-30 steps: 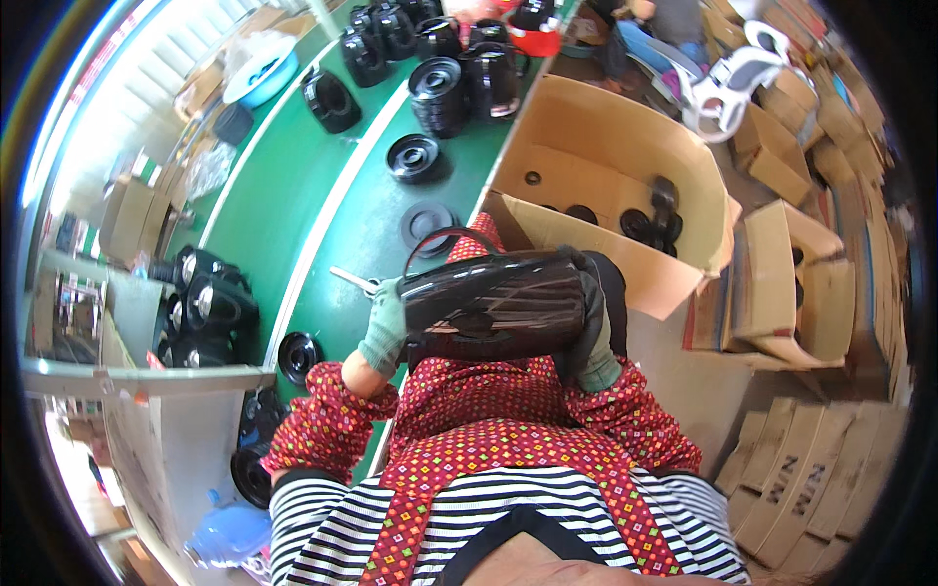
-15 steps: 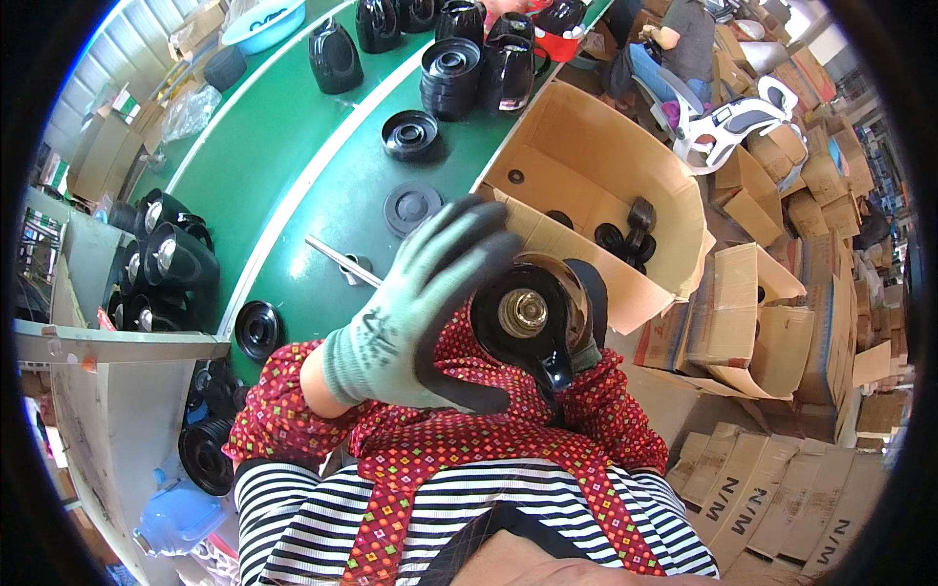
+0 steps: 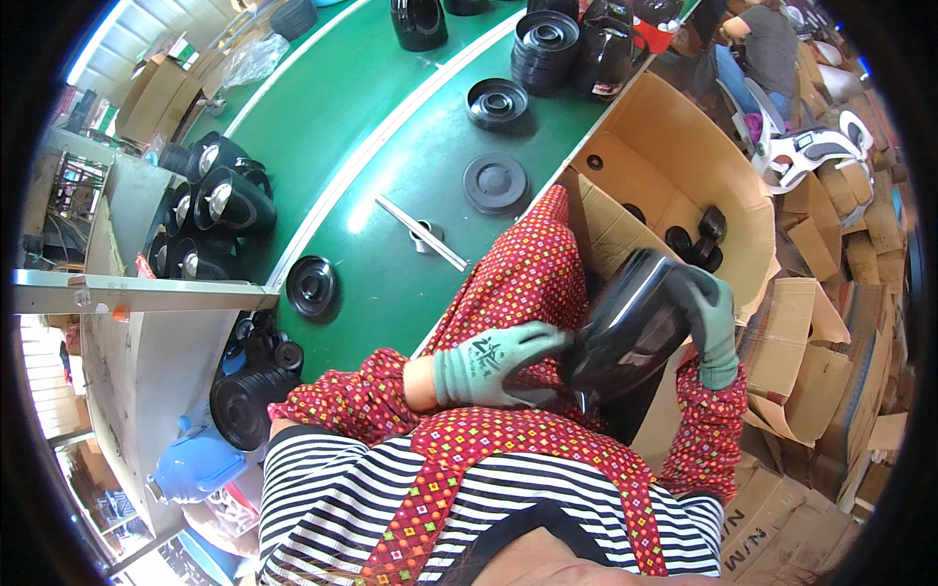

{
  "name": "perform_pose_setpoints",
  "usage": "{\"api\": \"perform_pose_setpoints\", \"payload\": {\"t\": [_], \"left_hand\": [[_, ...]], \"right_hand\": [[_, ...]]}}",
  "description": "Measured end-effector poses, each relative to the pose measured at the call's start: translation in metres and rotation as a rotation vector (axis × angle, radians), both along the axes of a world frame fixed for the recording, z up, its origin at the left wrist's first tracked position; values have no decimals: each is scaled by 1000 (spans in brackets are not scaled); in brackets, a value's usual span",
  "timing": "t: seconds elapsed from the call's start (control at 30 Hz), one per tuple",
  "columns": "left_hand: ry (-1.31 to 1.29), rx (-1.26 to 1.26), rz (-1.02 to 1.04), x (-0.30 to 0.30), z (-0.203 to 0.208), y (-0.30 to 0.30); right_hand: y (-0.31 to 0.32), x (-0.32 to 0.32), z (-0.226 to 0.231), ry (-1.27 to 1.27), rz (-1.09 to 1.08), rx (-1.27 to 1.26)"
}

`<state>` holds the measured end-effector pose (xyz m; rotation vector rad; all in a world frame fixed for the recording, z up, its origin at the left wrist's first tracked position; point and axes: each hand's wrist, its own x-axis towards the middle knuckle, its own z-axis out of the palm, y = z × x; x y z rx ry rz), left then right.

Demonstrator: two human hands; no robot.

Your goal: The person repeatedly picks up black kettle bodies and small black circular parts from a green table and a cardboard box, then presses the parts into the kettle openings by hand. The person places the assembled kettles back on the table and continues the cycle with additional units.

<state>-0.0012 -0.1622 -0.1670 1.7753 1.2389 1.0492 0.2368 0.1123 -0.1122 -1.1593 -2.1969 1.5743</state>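
Observation:
A glossy black thermos jug [image 3: 625, 327] lies tilted in front of my body, its spout end low on the left and the other end raised to the right. My right hand [image 3: 705, 313], in a green glove with black coating, is closed round the raised end. My left hand [image 3: 508, 366], gloved alike, has its thumb and fingers bent round the spout end; the dark fingertips blend into the jug. On the green table ahead lie a flat black disc [image 3: 495, 184], a pale metal rod [image 3: 420, 232] and a small ring-shaped part [image 3: 427, 236] under the rod.
An open cardboard box [image 3: 674, 127] holding black parts stands right of the table. Black ringed lids [image 3: 496, 103], a lid stack [image 3: 544, 54] and more jugs [image 3: 418, 24] are farther off. Jugs lie on their sides [image 3: 234, 200] at left, above a blue container [image 3: 195, 459]. A person [image 3: 767, 49] sits far right.
The jug has tipped from mouth-up onto its side. My left hand has come down from above it to its spout end, and my right hand now shows at the other end. The view has shifted.

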Motion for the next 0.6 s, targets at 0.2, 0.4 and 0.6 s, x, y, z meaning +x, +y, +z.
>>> {"api": "perform_pose_setpoints", "payload": {"t": [0.2, 0.4, 0.6], "left_hand": [[796, -189, 449, -119, -12, 11], [1130, -380, 285, -219, -60, -11], [738, -293, 441, -189, 5, 14]], "right_hand": [[-46, -67, -7, -335, 324, 582], [-57, -66, 3, -147, 302, 636], [-18, -24, -4, 118, 179, 84]]}}
